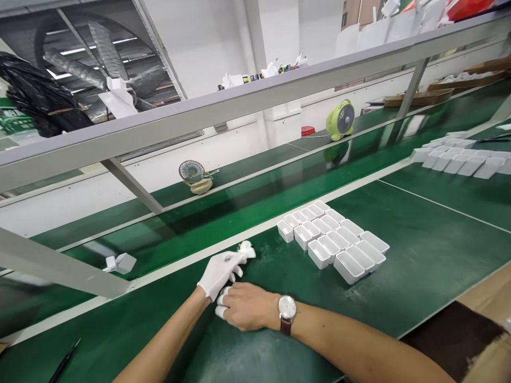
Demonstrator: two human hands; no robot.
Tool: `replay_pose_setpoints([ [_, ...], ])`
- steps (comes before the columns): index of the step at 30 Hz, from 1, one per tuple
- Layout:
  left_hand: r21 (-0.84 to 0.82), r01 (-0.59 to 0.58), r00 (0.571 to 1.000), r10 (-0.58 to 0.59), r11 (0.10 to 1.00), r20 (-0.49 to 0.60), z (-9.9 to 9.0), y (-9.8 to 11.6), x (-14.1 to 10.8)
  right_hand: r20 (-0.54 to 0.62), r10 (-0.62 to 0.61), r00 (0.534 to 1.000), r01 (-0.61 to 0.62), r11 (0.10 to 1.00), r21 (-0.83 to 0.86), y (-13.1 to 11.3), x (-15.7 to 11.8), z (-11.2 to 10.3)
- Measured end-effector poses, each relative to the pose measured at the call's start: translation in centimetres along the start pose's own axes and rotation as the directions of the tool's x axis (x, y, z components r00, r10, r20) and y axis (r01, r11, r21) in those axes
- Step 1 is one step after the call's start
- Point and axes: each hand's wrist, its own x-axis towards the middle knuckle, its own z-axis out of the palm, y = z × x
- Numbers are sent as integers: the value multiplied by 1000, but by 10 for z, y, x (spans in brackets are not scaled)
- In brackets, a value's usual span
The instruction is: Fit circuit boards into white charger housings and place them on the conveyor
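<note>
My left hand [221, 270], in a white glove, reaches over the green table with its thumb and index finger closed on a small white part [246, 249]. Just below it, my right hand [248, 306] is bare apart from white covers on its fingertips. Its fingers curl downward beside the left hand, and whatever they may hold is hidden. A watch [287, 307] sits on the right wrist. To the right of both hands, several rows of open white boxes [348, 264] stand close together on the table.
A green conveyor belt [235, 215] runs behind the table's pale edge, with white pieces [122, 263] on it at left. A slanted metal post [59, 260] stands left. More white boxes [455, 159] lie far right. A black pen-like tool [66, 361] lies lower left.
</note>
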Motion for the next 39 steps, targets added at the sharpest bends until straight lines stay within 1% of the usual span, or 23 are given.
replay_pose_setpoints([
  [1, 80, -13, 1000, 11, 997, 25, 2, 5, -7, 3, -26, 1000, 26, 1000, 4, -5, 1, -1],
  [2, 176, -52, 998, 45, 983, 45, 4, 12, -11, 3, -44, 999, 44, 999, 5, -8, 2, -1],
  [4, 356, -201, 979, 172, 913, 111, 9, 28, -16, -4, -51, 999, 51, 999, 2, -12, 3, -3],
  [5, 406, -291, 956, 248, 866, 154, 12, 37, -15, -7, -51, 999, 51, 999, 1, -13, 3, -3],
  [7, 437, -434, 901, 372, 788, 225, 22, 52, -10, -8, -50, 999, 50, 999, 4, -12, 3, -5],
  [8, 454, -483, 875, 414, 749, 249, 29, 57, -5, -5, -52, 999, 52, 999, 6, -11, 2, -6],
  [10, 514, -567, 822, 486, 643, 298, 47, 62, 8, 3, -55, 998, 55, 998, 13, -9, 2, -7],
  [12, 561, -635, 765, 533, 531, 362, 67, 62, 21, 5, -51, 999, 51, 998, 21, -6, 1, -6],
  [14, 571, -676, 725, 560, 467, 401, 86, 61, 33, -4, -46, 999, 46, 999, 29, -4, 0, -5],
  [17, 559, -700, 702, 574, 446, 422, 104, 59, 45, -19, -29, 999, 29, 999, 31, 0, -2, -2],
  [19, 551, -708, 694, 582, 442, 424, 106, 59, 52, -23, -14, 1000, 14, 1000, 28, 3, -4, 0],
  [21, 557, -691, 707, 592, 460, 387, 98, 57, 57, -29, 0, 1000, 0, 1000, 31, 5, -6, 0],
  [23, 583, -638, 743, 604, 504, 290, 78, 53, 62, -40, 14, 999, -13, 999, 35, 7, -7, -1],
  [25, 610, -556, 781, 606, 564, 151, 48, 45, 64, -65, 24, 998, -23, 999, 24, 10, -7, -4],
  [28, 624, -434, 812, 582, 650, -41, -5, 28, 56, -122, 67, 990, -70, 997, -16, 19, -7, -10],
  [29, 623, -395, 819, 566, 676, -95, -22, 21, 49, -137, 101, 985, -106, 994, -25, 23, -8, -13],
  [31, 620, -327, 829, 531, 714, -174, -51, 6, 28, -147, 223, 964, -227, 974, -17, 31, -10, -19],
  [32, 617, -303, 835, 514, 726, -196, -61, -1, 16, -139, 302, 943, -305, 952, 0, 35, -12, -22],
  [33, 614, -285, 841, 500, 736, -209, -70, -9, 3, -125, 394, 911, -394, 919, 22, 40, -15, -24],
  [34, 608, -277, 847, 487, 744, -211, -76, -16, -10, -118, 458, 881, -458, 889, 31, 44, -18, -26],
  [36, 589, -285, 865, 468, 756, -182, -84, -29, -33, -103, 531, 841, -530, 847, 40, 51, -25, -27],
  [39, 489, -347, 897, 435, 800, -76, -92, -48, -52, -42, 569, 821, -567, 822, 56, 59, -37, -20],
])
